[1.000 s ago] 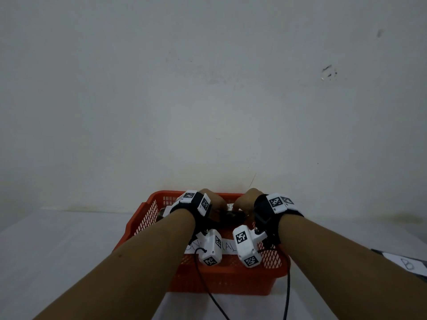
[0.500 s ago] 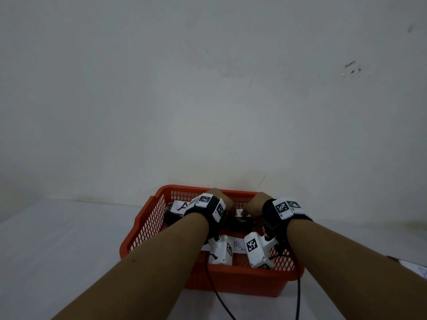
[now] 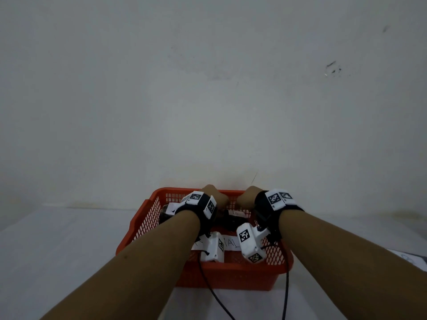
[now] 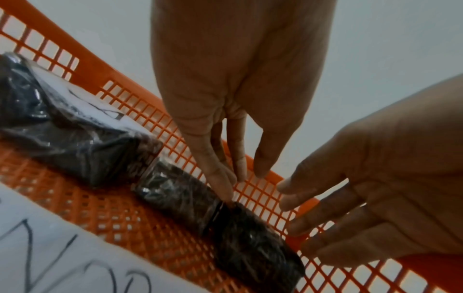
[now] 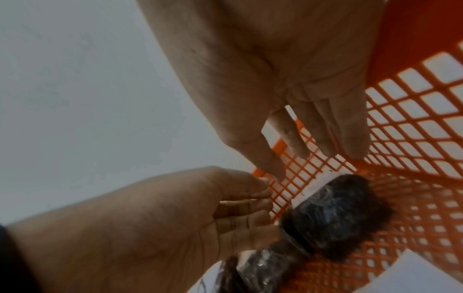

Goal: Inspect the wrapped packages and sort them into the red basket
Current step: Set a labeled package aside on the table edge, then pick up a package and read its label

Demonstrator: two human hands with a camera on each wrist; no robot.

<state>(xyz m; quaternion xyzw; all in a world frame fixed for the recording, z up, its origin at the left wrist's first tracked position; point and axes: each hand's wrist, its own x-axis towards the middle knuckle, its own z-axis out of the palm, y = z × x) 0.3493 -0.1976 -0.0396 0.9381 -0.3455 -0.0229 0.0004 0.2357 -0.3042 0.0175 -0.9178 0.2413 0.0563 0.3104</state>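
The red basket (image 3: 231, 276) stands on the table in front of me, with both hands inside its far end. A dark plastic-wrapped package (image 4: 238, 234) lies on the basket floor along the far wall. My left hand (image 4: 235, 178) points down with straight fingers, and one fingertip (image 4: 224, 195) touches the package. My right hand (image 5: 313, 154) hovers just right of it, fingers straight and relaxed, holding nothing. A second dark package (image 4: 70, 138) with a white label lies further left in the basket (image 4: 120, 214). In the right wrist view the touched package (image 5: 333, 214) shows a white label at its far end.
A white sheet with handwritten letters (image 3: 231, 244) lies on the basket floor near me. The wall rises right behind the basket. A dark flat item with a white label (image 3: 411, 259) sits at the table's right edge. Camera cables (image 3: 286, 296) hang over the basket's front.
Both hands have stayed low over the dark package at the basket's far end. The head view has shifted slightly; no change of grasp shows.
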